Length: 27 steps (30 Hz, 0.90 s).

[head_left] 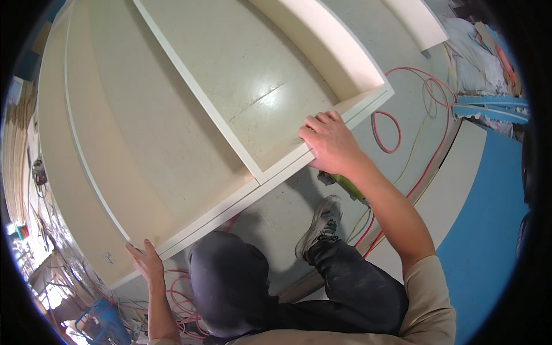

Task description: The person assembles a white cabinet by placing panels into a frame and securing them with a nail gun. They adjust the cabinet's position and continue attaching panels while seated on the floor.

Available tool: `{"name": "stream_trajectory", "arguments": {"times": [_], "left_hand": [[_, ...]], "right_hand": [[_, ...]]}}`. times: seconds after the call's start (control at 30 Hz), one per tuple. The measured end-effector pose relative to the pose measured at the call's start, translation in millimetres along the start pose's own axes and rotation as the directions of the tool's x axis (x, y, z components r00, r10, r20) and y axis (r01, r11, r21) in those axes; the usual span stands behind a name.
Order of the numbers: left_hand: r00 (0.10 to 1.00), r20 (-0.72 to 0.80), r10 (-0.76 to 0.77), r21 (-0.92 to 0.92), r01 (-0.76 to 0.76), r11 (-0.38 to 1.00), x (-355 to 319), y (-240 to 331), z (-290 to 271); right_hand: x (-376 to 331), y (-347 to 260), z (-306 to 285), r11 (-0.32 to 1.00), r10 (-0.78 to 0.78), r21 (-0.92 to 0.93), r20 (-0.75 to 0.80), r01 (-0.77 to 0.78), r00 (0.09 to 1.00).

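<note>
A large cream-coloured cabinet frame [201, 225] fills the upper left, with a divider [195, 92] running away from me between its open bays. My right hand [330, 141] is closed over its near rail, fingers bent over the inner edge. At the frame's near left corner, my left hand [148, 261] grips the rail, with the thumb up and some fingers hidden behind the edge. Under my right forearm a green tool [348, 187] lies on the floor, partly covered by the arm.
Red hoses [391, 150] loop across the floor at right, and more lie by my left arm. Blue and pale boards [489, 201] lie at far right. A blue tank [106, 322] stands at lower left near tangled cords. My shoe [319, 227] is just below the frame.
</note>
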State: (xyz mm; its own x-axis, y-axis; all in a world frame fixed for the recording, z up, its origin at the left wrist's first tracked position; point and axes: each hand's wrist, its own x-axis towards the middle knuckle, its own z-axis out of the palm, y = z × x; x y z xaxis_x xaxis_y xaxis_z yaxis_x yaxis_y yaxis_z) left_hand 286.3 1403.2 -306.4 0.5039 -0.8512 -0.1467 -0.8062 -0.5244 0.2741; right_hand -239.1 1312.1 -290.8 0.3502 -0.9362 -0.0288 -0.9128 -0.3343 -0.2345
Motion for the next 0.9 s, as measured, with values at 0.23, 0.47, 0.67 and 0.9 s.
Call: {"name": "stream_trajectory", "arguments": {"times": [0.23,0.47,0.67,0.9], "left_hand": [[0.824,-0.101,0.558,0.443,-0.465,0.767,-8,38,-6],[0.780,0.047,0.624,-0.097,-0.618,0.780,-27,78,4],[0.907,-0.350,0.235,0.066,-0.227,0.972,44,-4,-52],[0.987,0.146,0.064,0.073,-0.075,0.994,12,-13,-24]], "right_hand": [[-12,5,6,0.998,0.048,-0.030,-0.048,-0.050,0.998],[-11,3,9,0.998,0.010,0.059,-0.070,-0.006,0.998],[-8,-4,-1,0.994,0.017,0.106,-0.149,-0.001,0.989],[-6,-10,0,0.997,0.014,0.079,-0.162,-0.002,0.987]]}}
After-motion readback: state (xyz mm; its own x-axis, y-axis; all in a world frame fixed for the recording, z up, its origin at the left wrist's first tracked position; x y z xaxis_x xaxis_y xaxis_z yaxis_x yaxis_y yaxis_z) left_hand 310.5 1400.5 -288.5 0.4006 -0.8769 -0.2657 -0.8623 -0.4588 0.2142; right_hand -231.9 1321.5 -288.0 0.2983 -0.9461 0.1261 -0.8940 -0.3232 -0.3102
